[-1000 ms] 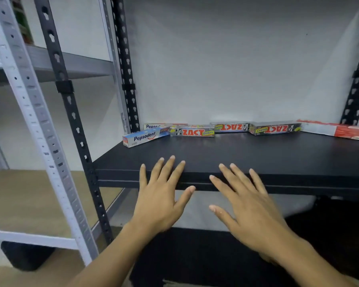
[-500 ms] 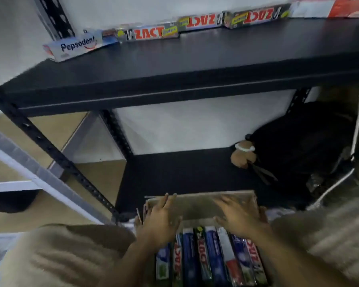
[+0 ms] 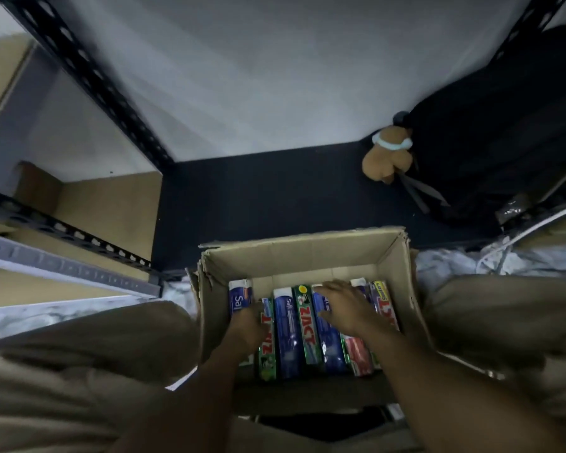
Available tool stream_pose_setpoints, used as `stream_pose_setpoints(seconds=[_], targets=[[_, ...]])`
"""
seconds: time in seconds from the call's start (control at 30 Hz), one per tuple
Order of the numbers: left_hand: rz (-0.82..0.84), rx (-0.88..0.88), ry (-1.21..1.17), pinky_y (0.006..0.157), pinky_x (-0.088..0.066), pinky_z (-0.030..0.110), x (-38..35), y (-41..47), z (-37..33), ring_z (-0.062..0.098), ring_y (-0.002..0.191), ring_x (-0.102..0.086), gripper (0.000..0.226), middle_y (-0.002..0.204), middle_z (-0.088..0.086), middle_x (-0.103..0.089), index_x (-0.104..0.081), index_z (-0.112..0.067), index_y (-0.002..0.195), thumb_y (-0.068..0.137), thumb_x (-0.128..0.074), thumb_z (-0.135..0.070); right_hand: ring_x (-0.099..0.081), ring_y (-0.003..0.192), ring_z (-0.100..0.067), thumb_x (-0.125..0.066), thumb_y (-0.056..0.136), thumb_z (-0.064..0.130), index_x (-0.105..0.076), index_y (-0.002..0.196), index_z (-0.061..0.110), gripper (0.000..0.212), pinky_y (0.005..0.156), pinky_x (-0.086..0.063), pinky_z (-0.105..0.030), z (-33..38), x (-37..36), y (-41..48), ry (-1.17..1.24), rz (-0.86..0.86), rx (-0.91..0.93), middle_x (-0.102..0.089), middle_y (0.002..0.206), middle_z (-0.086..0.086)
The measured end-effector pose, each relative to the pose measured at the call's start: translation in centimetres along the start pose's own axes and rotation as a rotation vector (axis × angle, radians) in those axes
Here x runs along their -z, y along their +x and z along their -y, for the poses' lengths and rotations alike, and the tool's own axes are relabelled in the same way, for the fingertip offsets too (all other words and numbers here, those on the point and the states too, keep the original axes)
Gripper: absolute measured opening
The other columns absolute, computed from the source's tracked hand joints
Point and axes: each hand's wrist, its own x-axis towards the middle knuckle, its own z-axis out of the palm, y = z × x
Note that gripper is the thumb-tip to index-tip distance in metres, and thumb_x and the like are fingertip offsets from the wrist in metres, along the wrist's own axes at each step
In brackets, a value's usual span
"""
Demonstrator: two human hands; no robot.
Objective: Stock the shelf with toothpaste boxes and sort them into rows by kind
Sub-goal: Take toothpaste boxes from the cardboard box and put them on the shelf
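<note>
An open cardboard box [image 3: 307, 253] sits on the floor between my knees, packed with several toothpaste boxes standing side by side. Among them are blue Safi boxes [image 3: 286, 331], green Zact boxes [image 3: 306, 325] and a red box [image 3: 356, 354]. My left hand [image 3: 245, 325] reaches in at the left end, over a blue Safi box [image 3: 240, 299] and a green Zact box [image 3: 267, 351]. Its fingers dip out of sight. My right hand [image 3: 343, 305] lies spread on the tops of the boxes right of the middle, fingers straight. The upper shelf is out of view.
The black bottom shelf [image 3: 258, 197] lies just beyond the box. A brown plush toy [image 3: 386, 158] and a black bag [image 3: 504, 125] fill its right end. A black upright [image 3: 89, 76] and a grey rack rail [image 3: 62, 266] stand at the left.
My view has dropped from the upper shelf to the box on the floor. Both hands left the shelf edge, passed the box's far flap and now reach inside among the toothpaste boxes.
</note>
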Motion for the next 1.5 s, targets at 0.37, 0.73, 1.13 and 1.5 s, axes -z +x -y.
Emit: stream_pose_setpoints(seconds=[0.37, 0.73, 1.13, 1.5], targets=[[-0.071, 0.057, -0.084, 0.076, -0.055, 0.026, -2.0, 5.6, 2.8, 0.011, 0.088, -0.062, 0.067, 0.143, 0.013, -0.048, -0.036, -0.021, 0.152, 0.093, -0.064, -0.005, -0.027, 0.149, -0.019, -0.062, 0.095, 0.032, -0.034, 0.153, 0.029, 0.064, 0.121, -0.012, -0.055, 0.1, -0.9, 5.3, -0.102, 0.058, 0.057, -0.037, 0.159, 0.002], [0.007, 0.099, -0.185, 0.080, -0.060, 0.046, -2.4, 7.6, 4.3, 0.027, 0.100, -0.066, 0.069, 0.121, 0.011, -0.059, -0.042, -0.024, 0.139, 0.083, -0.072, 0.003, -0.034, 0.141, -0.025, -0.064, 0.087, 0.015, -0.037, 0.151, 0.025, 0.070, 0.111, -0.029, -0.044, -0.5, -0.9, 7.1, -0.196, 0.166, -0.069, -0.040, 0.154, -0.002], [-0.006, 0.143, -0.647, 0.062, -0.051, 0.026, -3.8, 4.7, 3.2, 0.012, 0.096, -0.061, 0.076, 0.118, -0.001, -0.059, -0.039, -0.030, 0.133, 0.076, -0.078, 0.003, -0.052, 0.126, -0.012, -0.083, 0.078, 0.008, -0.056, 0.099, 0.034, 0.042, 0.109, -0.036, -0.037, -0.6, 0.8, 3.8, 0.480, 0.084, -0.100, -0.062, 0.128, 0.006], [0.041, 0.171, -0.400, 0.077, -0.061, 0.043, -4.9, 1.7, 2.9, 0.026, 0.094, -0.066, 0.034, 0.116, 0.014, -0.064, -0.056, -0.012, 0.111, 0.085, -0.069, 0.006, -0.061, 0.102, -0.016, -0.083, 0.071, -0.007, -0.051, 0.134, 0.025, 0.078, 0.077, -0.060, -0.030, 2.9, -3.0, -2.4, 0.719, -0.122, -0.207, -0.059, 0.122, 0.002]])
